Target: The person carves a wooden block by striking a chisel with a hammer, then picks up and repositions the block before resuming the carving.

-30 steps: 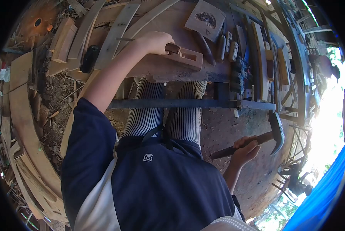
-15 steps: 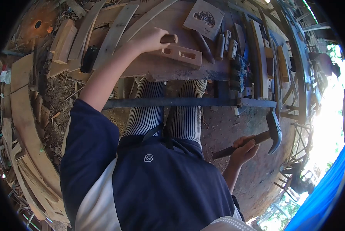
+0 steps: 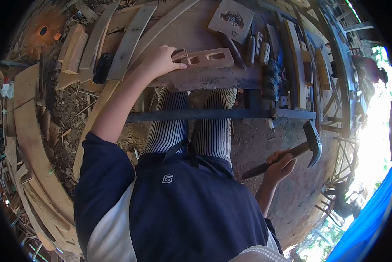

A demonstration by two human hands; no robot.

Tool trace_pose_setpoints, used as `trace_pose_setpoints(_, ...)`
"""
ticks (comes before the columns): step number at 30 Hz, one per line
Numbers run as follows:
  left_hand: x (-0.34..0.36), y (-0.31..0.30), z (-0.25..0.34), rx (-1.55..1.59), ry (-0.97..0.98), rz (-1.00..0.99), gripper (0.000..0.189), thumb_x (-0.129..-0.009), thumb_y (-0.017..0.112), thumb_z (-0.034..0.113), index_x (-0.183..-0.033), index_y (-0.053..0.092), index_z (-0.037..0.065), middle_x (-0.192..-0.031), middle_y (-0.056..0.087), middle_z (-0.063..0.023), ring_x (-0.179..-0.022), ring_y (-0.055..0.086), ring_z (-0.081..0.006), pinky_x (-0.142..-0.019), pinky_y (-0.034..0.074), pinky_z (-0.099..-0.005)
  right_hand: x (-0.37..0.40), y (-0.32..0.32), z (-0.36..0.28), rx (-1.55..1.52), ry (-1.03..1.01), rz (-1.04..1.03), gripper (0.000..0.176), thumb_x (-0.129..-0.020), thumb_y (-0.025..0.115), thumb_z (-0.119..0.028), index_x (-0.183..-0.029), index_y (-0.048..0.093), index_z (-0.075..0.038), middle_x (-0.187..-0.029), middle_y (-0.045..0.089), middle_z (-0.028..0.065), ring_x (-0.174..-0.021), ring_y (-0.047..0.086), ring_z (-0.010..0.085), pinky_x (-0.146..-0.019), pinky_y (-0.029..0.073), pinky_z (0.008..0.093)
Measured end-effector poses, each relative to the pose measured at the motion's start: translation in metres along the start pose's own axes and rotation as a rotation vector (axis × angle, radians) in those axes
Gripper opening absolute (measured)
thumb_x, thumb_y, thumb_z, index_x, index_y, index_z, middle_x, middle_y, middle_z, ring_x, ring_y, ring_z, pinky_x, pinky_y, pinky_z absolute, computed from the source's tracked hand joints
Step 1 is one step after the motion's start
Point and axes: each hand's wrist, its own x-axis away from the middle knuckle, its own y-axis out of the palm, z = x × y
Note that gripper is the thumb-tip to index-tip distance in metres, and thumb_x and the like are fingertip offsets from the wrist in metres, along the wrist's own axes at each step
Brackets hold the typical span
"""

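Note:
My left hand point(image 3: 160, 62) is closed at the left end of a pale wooden block point(image 3: 228, 62) with rectangular slots cut into it. Between its thumb and fingers is a small wooden piece point(image 3: 179, 55); whether it sits in a slot or only rests against the block cannot be made out. The block lies on a wooden workbench point(image 3: 196, 81) in front of my legs. Low on the right, my right hand point(image 3: 281, 166) grips the wooden handle of a hammer point(image 3: 314, 142), its dark metal head well away from the block.
A carved square board point(image 3: 233, 22) lies at the back of the bench, near a dark wooden handle point(image 3: 233, 50) and several tools. A long dark bar point(image 3: 196, 114) crosses above my thighs. Planks point(image 3: 132, 41) lean at the left, beside an orange round disc point(image 3: 43, 29).
My left hand has come down and left with the small wooden piece, now against the block. The block has turned, its right end swinging away from me. The hammer has shifted slightly.

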Motion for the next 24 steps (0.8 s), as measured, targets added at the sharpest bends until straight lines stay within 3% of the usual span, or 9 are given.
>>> trace_pose_setpoints(1, 0.002, 0.005, 0.001, 0.001, 0.012, 0.125, 0.065, -0.071, 0.076, 0.052, -0.108, 0.065, 0.0, -0.093, 0.068, -0.0178, -0.092, 0.066, -0.03, -0.081, 0.05, -0.0401, 0.0, 0.0, -0.001, 0.007, -0.006, -0.012, 0.028, -0.101, 0.039, -0.03, -0.096, 0.042, -0.002, -0.062, 0.046, 0.0053, -0.046, 0.045, 0.0111, -0.042, 0.04, 0.0246)
trace_pose_setpoints(5, -0.001, -0.009, 0.01, 0.353, -0.052, 0.149, 0.057, -0.077, 0.074, 0.049, -0.097, 0.066, -0.004, -0.076, 0.067, -0.0128, -0.073, 0.067, -0.0232, -0.068, 0.05, -0.0339, 0.001, -0.006, 0.004, 0.028, -0.013, -0.036, 0.029, -0.101, 0.041, -0.035, -0.099, 0.044, -0.007, -0.066, 0.047, 0.0046, -0.048, 0.044, 0.0105, -0.044, 0.039, 0.0257)
trace_pose_setpoints(7, 0.011, -0.034, 0.034, 0.421, 0.072, 0.634, 0.041, -0.086, 0.069, 0.037, -0.077, 0.061, -0.002, -0.061, 0.06, -0.0048, -0.052, 0.058, -0.0141, -0.052, 0.044, -0.0281, -0.001, -0.007, 0.004, 0.035, -0.02, -0.04, 0.029, -0.101, 0.041, -0.035, -0.098, 0.044, -0.006, -0.066, 0.046, 0.0046, -0.048, 0.044, 0.0107, -0.044, 0.039, 0.0258)
trace_pose_setpoints(8, 0.014, -0.042, 0.042, 0.42, 0.07, 0.627, 0.041, -0.086, 0.069, 0.037, -0.077, 0.061, -0.002, -0.061, 0.06, -0.0048, -0.052, 0.058, -0.0141, -0.052, 0.044, -0.0281, -0.002, -0.007, 0.005, 0.041, -0.028, -0.046, 0.029, -0.101, 0.041, -0.035, -0.098, 0.043, -0.006, -0.066, 0.046, 0.0045, -0.048, 0.044, 0.0108, -0.044, 0.039, 0.026)
trace_pose_setpoints(10, 0.019, -0.052, 0.056, 1.053, 0.305, 0.827, 0.03, -0.092, 0.063, 0.022, -0.071, 0.054, 0.004, -0.057, 0.053, -0.0019, -0.044, 0.048, -0.0097, -0.044, 0.037, -0.0261, -0.005, -0.007, 0.009, 0.028, -0.006, -0.039, 0.03, -0.101, 0.041, -0.036, -0.098, 0.043, -0.006, -0.065, 0.046, 0.0046, -0.047, 0.044, 0.0111, -0.043, 0.039, 0.0259)
trace_pose_setpoints(11, 0.021, -0.051, 0.065, 1.048, 0.301, 0.82, 0.03, -0.092, 0.063, 0.022, -0.071, 0.054, 0.004, -0.057, 0.053, -0.0019, -0.044, 0.048, -0.0097, -0.044, 0.037, -0.0261, -0.005, -0.006, 0.011, 0.014, 0.01, -0.031, 0.031, -0.101, 0.041, -0.036, -0.099, 0.043, -0.006, -0.064, 0.045, 0.0046, -0.047, 0.043, 0.0113, -0.043, 0.039, 0.0258)
trace_pose_setpoints(13, 0.024, -0.047, 0.083, 1.424, 0.374, 0.856, 0.024, -0.092, 0.061, 0.014, -0.073, 0.049, 0.006, -0.054, 0.046, -0.0002, -0.043, 0.041, -0.0092, -0.042, 0.033, -0.0269, -0.006, -0.002, 0.01, 0.008, 0.017, -0.034, 0.032, -0.1, 0.042, -0.037, -0.099, 0.043, -0.005, -0.064, 0.045, 0.0047, -0.047, 0.043, 0.0115, -0.043, 0.039, 0.0258)
trace_pose_setpoints(15, 0.021, -0.033, 0.087, 1.37, 0.376, 0.857, 0.021, -0.093, 0.059, 0.012, -0.077, 0.048, 0.005, -0.054, 0.045, -0.0014, -0.043, 0.041, -0.0097, -0.043, 0.035, -0.0269, -0.007, 0.0, 0.012, 0.002, 0.023, -0.035, 0.033, -0.1, 0.042, -0.038, -0.099, 0.043, -0.005, -0.064, 0.045, 0.0049, -0.047, 0.043, 0.0116, -0.043, 0.038, 0.0257)
trace_pose_setpoints(24, 0.003, 0.001, 0.085, 1.195, 0.263, 0.998, 0.025, -0.089, 0.066, 0.014, -0.068, 0.057, 0.004, -0.056, 0.055, 0.0015, -0.048, 0.05, -0.0045, -0.045, 0.038, -0.0202, -0.012, 0.0, 0.021, 0.007, 0.057, -0.034, 0.035, -0.1, 0.042, -0.039, -0.1, 0.043, -0.005, -0.066, 0.046, 0.0051, -0.048, 0.044, 0.0112, -0.043, 0.038, 0.0252)
